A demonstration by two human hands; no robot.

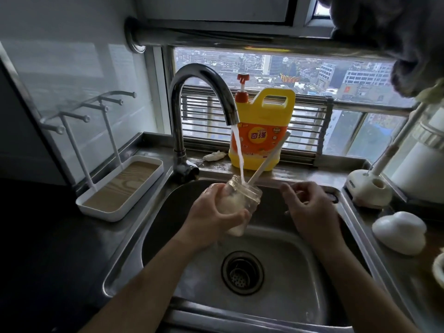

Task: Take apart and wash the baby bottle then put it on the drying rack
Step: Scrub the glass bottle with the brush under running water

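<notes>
- Steel sink point(300, 272), frame centre: left hand point(213, 212) grips the opened bottle point(245, 198) under the running tap point(199, 68), with a brush point(266, 159) inside.
- Right hand point(310, 207) is loosely curled (pinching anything? cannot tell).
- Washing is underway; the drying rack point(120, 188), at left, comes later.

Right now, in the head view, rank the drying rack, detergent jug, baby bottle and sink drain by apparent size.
1. drying rack, posts included.
2. detergent jug.
3. baby bottle and sink drain: look alike; left hand covers part of the bottle, so unranked.
</notes>
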